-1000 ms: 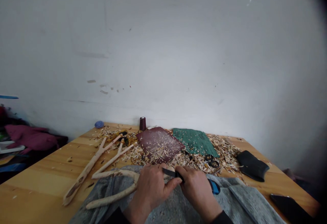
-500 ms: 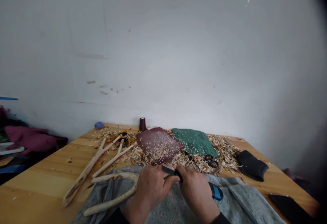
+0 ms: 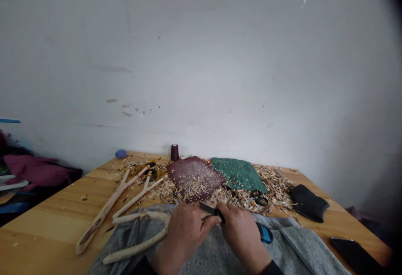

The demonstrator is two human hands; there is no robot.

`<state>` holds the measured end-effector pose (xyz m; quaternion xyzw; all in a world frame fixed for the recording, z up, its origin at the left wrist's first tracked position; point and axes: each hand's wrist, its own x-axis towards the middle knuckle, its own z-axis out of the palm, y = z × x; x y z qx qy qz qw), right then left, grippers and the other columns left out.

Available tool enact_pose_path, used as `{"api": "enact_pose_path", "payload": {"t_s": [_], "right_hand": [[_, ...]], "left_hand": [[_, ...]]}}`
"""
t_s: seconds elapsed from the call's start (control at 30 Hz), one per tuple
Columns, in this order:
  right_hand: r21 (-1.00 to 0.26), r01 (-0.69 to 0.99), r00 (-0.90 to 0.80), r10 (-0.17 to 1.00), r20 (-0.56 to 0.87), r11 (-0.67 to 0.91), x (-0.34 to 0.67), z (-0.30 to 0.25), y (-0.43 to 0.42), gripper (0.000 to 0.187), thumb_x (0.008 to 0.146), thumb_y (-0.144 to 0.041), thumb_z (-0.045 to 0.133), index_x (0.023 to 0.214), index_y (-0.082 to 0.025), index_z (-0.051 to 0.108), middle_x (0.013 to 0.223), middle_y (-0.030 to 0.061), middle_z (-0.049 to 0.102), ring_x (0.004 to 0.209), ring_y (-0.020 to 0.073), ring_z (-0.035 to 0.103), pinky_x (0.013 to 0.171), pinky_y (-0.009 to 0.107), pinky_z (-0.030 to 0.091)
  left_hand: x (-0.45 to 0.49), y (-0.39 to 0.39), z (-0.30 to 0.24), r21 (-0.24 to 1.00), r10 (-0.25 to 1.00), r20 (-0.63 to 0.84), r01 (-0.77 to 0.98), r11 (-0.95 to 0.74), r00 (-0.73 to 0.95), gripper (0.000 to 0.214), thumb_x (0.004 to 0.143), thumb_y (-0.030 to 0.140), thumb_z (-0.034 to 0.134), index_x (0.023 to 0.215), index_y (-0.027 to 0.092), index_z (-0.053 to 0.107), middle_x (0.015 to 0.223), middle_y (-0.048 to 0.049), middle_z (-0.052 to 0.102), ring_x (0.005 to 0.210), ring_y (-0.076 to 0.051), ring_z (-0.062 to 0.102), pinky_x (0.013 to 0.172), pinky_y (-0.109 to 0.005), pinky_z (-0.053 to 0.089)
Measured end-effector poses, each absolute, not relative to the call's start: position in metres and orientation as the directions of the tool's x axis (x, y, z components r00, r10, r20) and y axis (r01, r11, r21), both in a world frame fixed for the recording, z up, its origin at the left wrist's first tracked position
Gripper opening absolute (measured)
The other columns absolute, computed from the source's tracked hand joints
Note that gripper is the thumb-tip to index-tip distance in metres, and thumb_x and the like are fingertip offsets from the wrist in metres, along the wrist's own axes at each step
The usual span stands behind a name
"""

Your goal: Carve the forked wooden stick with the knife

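My left hand (image 3: 185,229) is wrapped round a peeled forked stick (image 3: 135,248), whose two prongs stick out to the left. My right hand (image 3: 241,231) is closed on the handle of a knife (image 3: 207,209). Its dark blade lies across the stick, close to my left thumb, and the blue and black handle end shows beyond the right hand. The part of the stick between the hands is mostly hidden. Under both hands spreads a grey cloth (image 3: 292,241).
Two more peeled forked sticks, a long one (image 3: 103,214) and a shorter one (image 3: 135,201), lie on the wooden table (image 3: 40,229). Wood shavings surround a maroon sheet (image 3: 196,176) and a green sheet (image 3: 238,173). A thread spool (image 3: 174,152), black curved piece (image 3: 309,203) and phone-like slab (image 3: 356,254) sit around.
Hardly anything differs. Both hands, the knife and the forked stick keep almost the same place, and the view has shifted very slightly.
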<state>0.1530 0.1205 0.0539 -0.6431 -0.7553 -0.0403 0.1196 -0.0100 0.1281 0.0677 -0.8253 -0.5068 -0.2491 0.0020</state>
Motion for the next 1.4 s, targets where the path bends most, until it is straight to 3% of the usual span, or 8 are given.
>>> {"api": "enact_pose_path", "payload": {"t_s": [0.2,0.6,0.87,1.1,1.23,1.4], "right_hand": [[-0.094,0.970,-0.199,0.951,0.236,0.226,0.158,0.054,0.123,0.024,0.087,-0.012,0.047,0.096,-0.027,0.064,0.087,0.0003,0.071,0.077,0.0161,0.067,0.059,0.025,0.034],[-0.100,0.971,-0.192,0.958,0.214,0.217,0.157,0.058,0.120,0.022,0.088,-0.014,0.048,0.097,-0.027,0.064,0.090,0.0007,0.072,0.078,0.0164,0.067,0.059,0.026,0.033],[-0.105,0.972,-0.187,0.961,0.204,0.211,0.155,0.055,0.121,0.021,0.088,-0.015,0.049,0.096,-0.027,0.064,0.087,0.0013,0.072,0.080,0.0181,0.067,0.059,0.027,0.033],[-0.092,0.987,-0.112,0.973,0.200,0.133,0.149,0.058,0.117,0.026,0.089,-0.011,0.044,0.098,-0.025,0.063,0.086,0.0030,0.072,0.075,0.0211,0.069,0.056,0.027,0.034],[-0.071,0.996,-0.041,0.980,0.195,0.056,0.148,0.061,0.115,0.028,0.088,-0.008,0.041,0.098,-0.023,0.063,0.086,0.0057,0.072,0.076,0.0217,0.070,0.056,0.027,0.036],[-0.116,0.992,-0.016,0.976,0.215,0.041,0.149,0.058,0.117,0.025,0.087,-0.009,0.044,0.094,-0.024,0.063,0.087,0.0047,0.073,0.075,0.0205,0.070,0.056,0.026,0.036]], "left_hand": [[-0.009,0.128,0.069,0.306,0.862,0.382,0.834,-0.459,0.334,0.032,0.086,0.052,0.055,0.085,0.025,0.073,0.084,-0.0036,0.074,0.082,-0.025,0.068,0.071,-0.035,0.045],[-0.009,0.125,0.069,0.252,0.799,0.426,0.792,-0.556,0.425,0.029,0.091,0.042,0.050,0.080,0.027,0.073,0.083,-0.0014,0.073,0.083,-0.023,0.067,0.074,-0.037,0.045],[-0.011,0.128,0.063,0.253,0.791,0.455,0.793,-0.554,0.408,0.030,0.089,0.048,0.053,0.077,0.028,0.074,0.080,-0.0017,0.074,0.080,-0.023,0.067,0.072,-0.037,0.045],[-0.011,0.128,0.061,0.207,0.765,0.499,0.801,-0.562,0.408,0.026,0.091,0.044,0.052,0.080,0.028,0.070,0.079,0.0011,0.073,0.079,-0.023,0.068,0.071,-0.037,0.043],[-0.008,0.127,0.058,0.132,0.764,0.517,0.845,-0.518,0.387,0.035,0.093,0.045,0.045,0.077,0.023,0.066,0.074,-0.0026,0.071,0.075,-0.023,0.067,0.071,-0.039,0.043],[-0.006,0.128,0.056,0.123,0.782,0.489,0.857,-0.500,0.386,0.036,0.093,0.050,0.045,0.076,0.023,0.062,0.073,-0.0022,0.070,0.074,-0.023,0.065,0.071,-0.037,0.041]]}}
